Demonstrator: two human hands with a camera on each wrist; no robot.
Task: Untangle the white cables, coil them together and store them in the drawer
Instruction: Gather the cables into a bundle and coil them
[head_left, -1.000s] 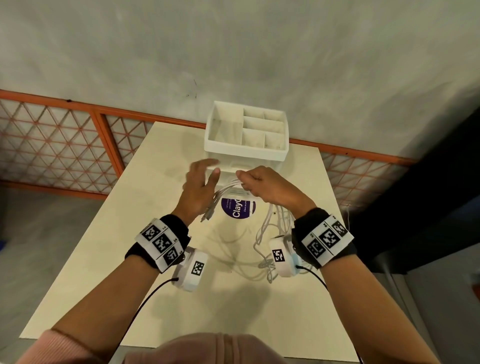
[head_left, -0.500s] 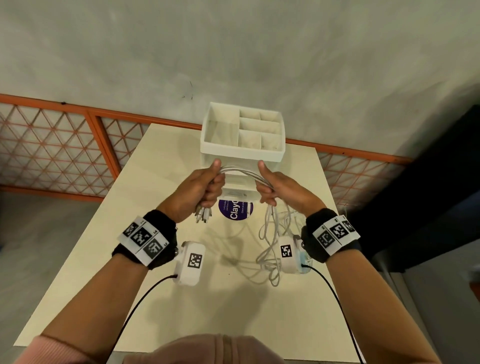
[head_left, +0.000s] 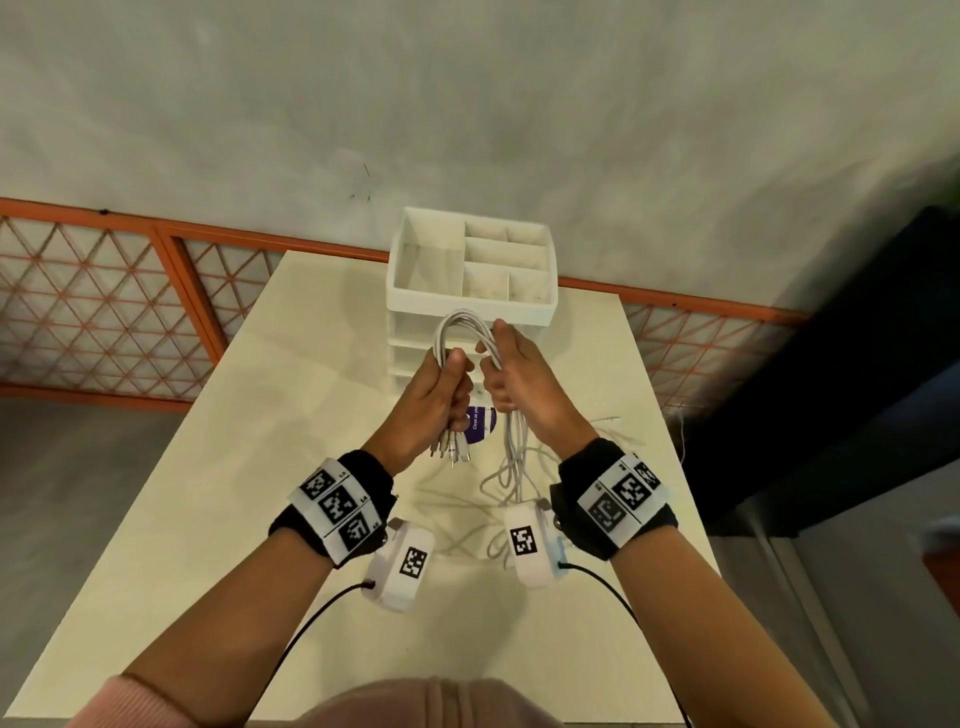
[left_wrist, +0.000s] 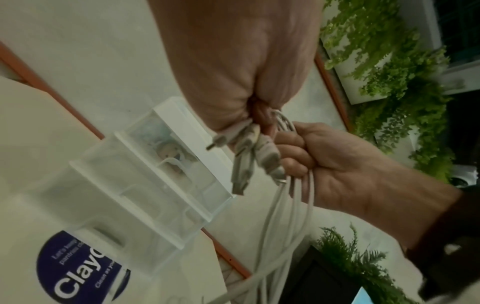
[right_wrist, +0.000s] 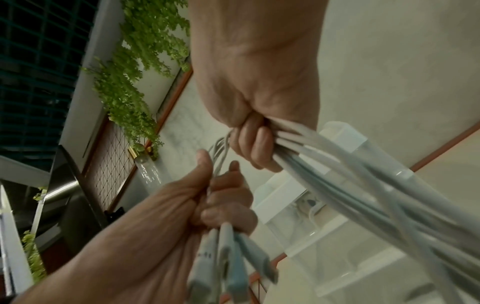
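Several white cables (head_left: 464, 326) arch in a tight loop between my two hands, in front of the white drawer unit (head_left: 470, 307). My left hand (head_left: 445, 387) grips one side of the bundle in a fist, and the plug ends (head_left: 451, 453) hang below it. My right hand (head_left: 511, 376) grips the other side, with the long remainder (head_left: 511, 467) trailing down onto the table. In the left wrist view the plugs (left_wrist: 249, 150) stick out under my left hand (left_wrist: 233, 72). The right wrist view shows my right hand (right_wrist: 255, 98) curled round the cables (right_wrist: 350, 176).
The drawer unit has an open compartmented tray on top and clear drawers (left_wrist: 145, 185) below, all pushed in. A round purple sticker (left_wrist: 78, 267) lies on the cream table (head_left: 260, 467) at its foot. An orange lattice fence (head_left: 104, 312) and a grey wall stand behind.
My left hand went from open to gripping the cable ends. Both hands rose and came together, bending the stretched cables into a narrow upright loop.
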